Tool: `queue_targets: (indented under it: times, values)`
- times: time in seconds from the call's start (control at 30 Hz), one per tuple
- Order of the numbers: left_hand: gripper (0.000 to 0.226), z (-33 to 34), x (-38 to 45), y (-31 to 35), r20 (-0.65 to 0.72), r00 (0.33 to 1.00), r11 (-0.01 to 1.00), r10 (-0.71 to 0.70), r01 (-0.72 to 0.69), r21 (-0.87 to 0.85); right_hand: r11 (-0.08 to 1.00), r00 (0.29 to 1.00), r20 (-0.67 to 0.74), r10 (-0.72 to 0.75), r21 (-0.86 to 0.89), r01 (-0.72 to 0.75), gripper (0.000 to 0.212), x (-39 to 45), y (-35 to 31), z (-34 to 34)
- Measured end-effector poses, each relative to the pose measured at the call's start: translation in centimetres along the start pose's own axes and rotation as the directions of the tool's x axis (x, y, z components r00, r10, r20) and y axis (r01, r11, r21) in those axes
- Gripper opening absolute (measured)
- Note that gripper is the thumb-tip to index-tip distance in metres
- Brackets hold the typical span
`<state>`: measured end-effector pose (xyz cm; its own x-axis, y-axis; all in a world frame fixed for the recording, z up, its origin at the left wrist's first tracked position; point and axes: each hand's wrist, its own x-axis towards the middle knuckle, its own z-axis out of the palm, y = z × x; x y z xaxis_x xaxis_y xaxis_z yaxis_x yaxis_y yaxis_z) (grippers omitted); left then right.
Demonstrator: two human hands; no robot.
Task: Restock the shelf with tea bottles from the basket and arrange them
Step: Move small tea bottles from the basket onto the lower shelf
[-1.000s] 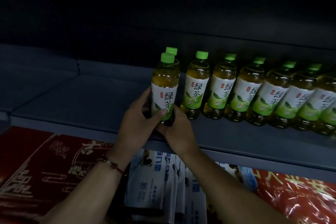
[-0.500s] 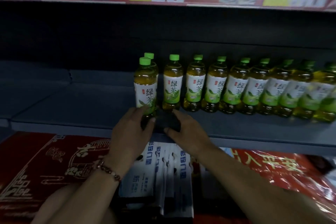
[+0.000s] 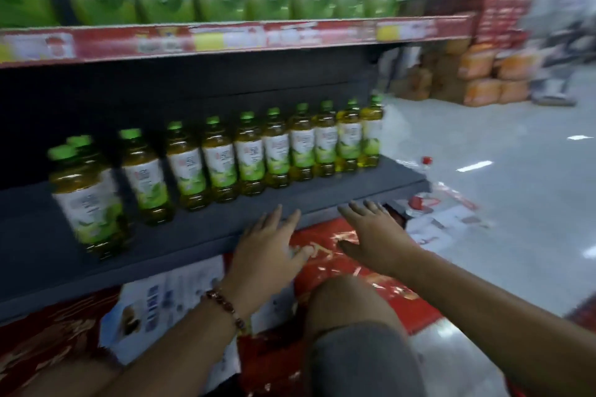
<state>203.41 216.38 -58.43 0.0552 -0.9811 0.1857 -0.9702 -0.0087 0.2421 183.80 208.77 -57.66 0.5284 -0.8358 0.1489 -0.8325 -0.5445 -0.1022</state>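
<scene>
On the dark grey metal shelf (image 3: 338,200) the green-capped amber tea bottles (image 3: 245,158) stand in a row, left hand (image 3: 269,248) & right hand (image 3: 374,235) both spread empty, so prob next grab's from the basket, not in view.

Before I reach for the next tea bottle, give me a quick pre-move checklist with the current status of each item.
1. Left hand free: ok, fingers spread, holding nothing.
2. Right hand free: ok, open and holding nothing.
3. Front bottle standing on the shelf: ok, upright at the left end, no hand on it.
4. Row of bottles upright: ok, none has fallen.
5. Labels facing forward: cannot tell, the picture is blurred.
6. Room for more bottles: ok, bare shelf shows in front of the row.
7. Basket located: cannot tell, none is visible in this view.
</scene>
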Motion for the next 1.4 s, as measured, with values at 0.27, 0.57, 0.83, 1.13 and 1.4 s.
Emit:
queue_targets:
  times: [0.27, 0.57, 0.83, 1.13, 1.4]
  values:
    - [0.074, 6.6, 3.8, 18.7, 0.184, 0.888, 0.895, 0.422, -0.440, 0.069, 0.882, 0.879, 0.072, 0.471, -0.064, -0.467, 0.076, -13.9, 15.1, -0.8]
    - [0.076, 14.8, 1.6, 35.2, 0.384, 0.634, 0.674, 0.672, -0.737, 0.037, 0.633, 0.622, 0.142, 0.770, -0.053, -0.772, 0.081, -27.1, 24.4, 2.3]
    - [0.073, 21.9, -0.7, 39.9, 0.472, 0.463, 0.566, 0.750, -0.819, -0.096, 0.417, 0.390, 0.292, 0.873, -0.035, -0.908, 0.076, -33.7, 29.0, 11.6]
    - [0.077, 26.4, 0.9, 39.9, 0.575, 0.404, 0.555, 0.712, -0.824, -0.109, 0.129, 0.112, 0.585, 0.803, 0.013, -0.992, 0.064, -33.1, 29.7, 23.9]
    - [0.074, 28.8, 2.3, 38.1, 0.523, 0.367, 0.509, 0.769, -0.847, -0.154, -0.140, -0.027, 0.771, 0.636, 0.080, -0.987, 0.054, -32.5, 29.2, 28.5]
